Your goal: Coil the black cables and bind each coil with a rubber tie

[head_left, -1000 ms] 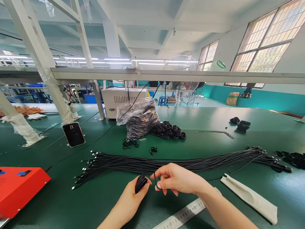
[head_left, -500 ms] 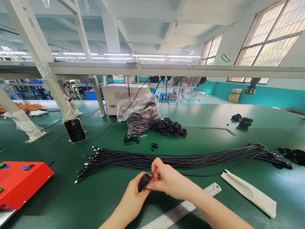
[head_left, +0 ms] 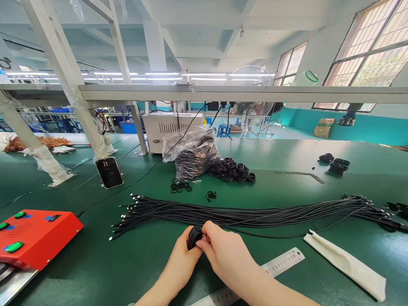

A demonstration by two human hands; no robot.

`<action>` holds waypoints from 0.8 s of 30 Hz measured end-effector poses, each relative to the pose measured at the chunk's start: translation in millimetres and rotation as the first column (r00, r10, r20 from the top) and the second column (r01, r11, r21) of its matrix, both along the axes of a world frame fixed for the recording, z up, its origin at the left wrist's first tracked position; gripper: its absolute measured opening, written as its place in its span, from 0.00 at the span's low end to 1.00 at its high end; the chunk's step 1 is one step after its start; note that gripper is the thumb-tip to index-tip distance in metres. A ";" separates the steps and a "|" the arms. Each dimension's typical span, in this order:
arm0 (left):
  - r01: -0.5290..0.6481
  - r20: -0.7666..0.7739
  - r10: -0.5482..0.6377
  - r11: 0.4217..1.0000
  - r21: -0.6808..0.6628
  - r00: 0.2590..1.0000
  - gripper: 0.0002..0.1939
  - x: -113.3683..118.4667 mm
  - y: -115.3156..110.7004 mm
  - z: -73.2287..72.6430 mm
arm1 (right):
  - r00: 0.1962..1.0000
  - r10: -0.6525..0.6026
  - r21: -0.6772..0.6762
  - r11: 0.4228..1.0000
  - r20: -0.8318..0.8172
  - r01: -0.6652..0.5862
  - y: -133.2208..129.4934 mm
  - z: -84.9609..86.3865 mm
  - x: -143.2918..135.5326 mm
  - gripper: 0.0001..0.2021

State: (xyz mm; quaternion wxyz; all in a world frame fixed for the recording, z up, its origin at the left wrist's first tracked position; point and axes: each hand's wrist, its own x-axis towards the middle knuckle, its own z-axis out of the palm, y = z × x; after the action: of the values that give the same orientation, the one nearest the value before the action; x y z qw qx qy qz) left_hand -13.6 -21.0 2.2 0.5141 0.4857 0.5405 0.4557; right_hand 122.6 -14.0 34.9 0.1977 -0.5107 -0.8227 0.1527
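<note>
A small coil of black cable [head_left: 194, 237] is gripped in my left hand [head_left: 178, 265], thumb and fingers wrapped round it. Pinched together at the coil's right side are the fingertips of my right hand [head_left: 226, 255]; the exact bit between them is mostly hidden. Just beyond both hands, a long bundle of black cables [head_left: 248, 216] with metal-tipped ends lies across the table. Under my right forearm a steel ruler [head_left: 283, 262] lies slantwise, partly covered.
At left sits a red box with green buttons [head_left: 47, 233]. A phone [head_left: 109, 173] leans on a frame post. Behind the bundle are a plastic bag [head_left: 194, 157], coiled black cables [head_left: 232, 170] and black rings [head_left: 180, 186]. A pale cloth strip [head_left: 347, 265] lies at right.
My right fingers have come down and closer to the coil from a raised pinch. The coil now shows its looped strands. The whole view has shifted slightly, moving the surroundings rightward.
</note>
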 end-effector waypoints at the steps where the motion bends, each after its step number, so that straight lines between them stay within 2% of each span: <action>1: 0.002 -0.010 -0.002 1.000 0.006 1.000 0.08 -0.1 0.2 0.7 | 1.000 0.001 0.007 1.000 0.016 -0.001 0.8 1.0 1.0 0.04; 5: 0.027 -0.039 -0.026 0.999 0.023 0.999 0.07 0.8 1.5 -1.5 | 0.998 0.009 0.005 1.000 0.058 -0.010 5.7 6.7 5.3 0.09; 9: 0.040 -0.077 -0.037 0.998 0.039 0.996 0.07 0.3 4.6 -9.1 | 0.983 0.003 0.039 0.999 0.185 -0.010 9.6 7.9 4.8 0.07; 13: 0.033 -0.114 -0.028 0.998 0.044 0.993 0.07 -0.8 7.0 -17.6 | 0.942 0.018 0.097 0.994 0.334 -0.053 6.7 0.0 -2.5 0.06; 16: 0.025 -0.104 -0.022 0.999 0.023 0.994 0.06 0.0 6.0 -22.3 | 0.931 0.019 0.117 0.991 0.365 -0.066 2.0 -7.6 -7.9 0.08; 20: 0.005 -0.068 -0.005 1.000 -0.004 0.998 0.03 1.4 4.2 -25.2 | 0.963 0.010 0.145 0.988 0.268 -0.050 -4.7 -11.9 -11.3 0.05; 24: -0.017 -0.040 0.018 0.999 0.029 0.999 0.08 3.1 4.3 -26.1 | 0.994 0.111 0.102 0.989 -0.016 -0.109 -9.3 -15.1 -13.3 0.08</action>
State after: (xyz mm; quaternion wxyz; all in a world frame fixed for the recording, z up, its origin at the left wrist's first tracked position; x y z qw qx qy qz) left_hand -10.5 -16.7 -23.9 0.4922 0.4973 0.5483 0.4579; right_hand 109.3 -23.4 19.8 0.2233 -0.4522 -0.8541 0.1271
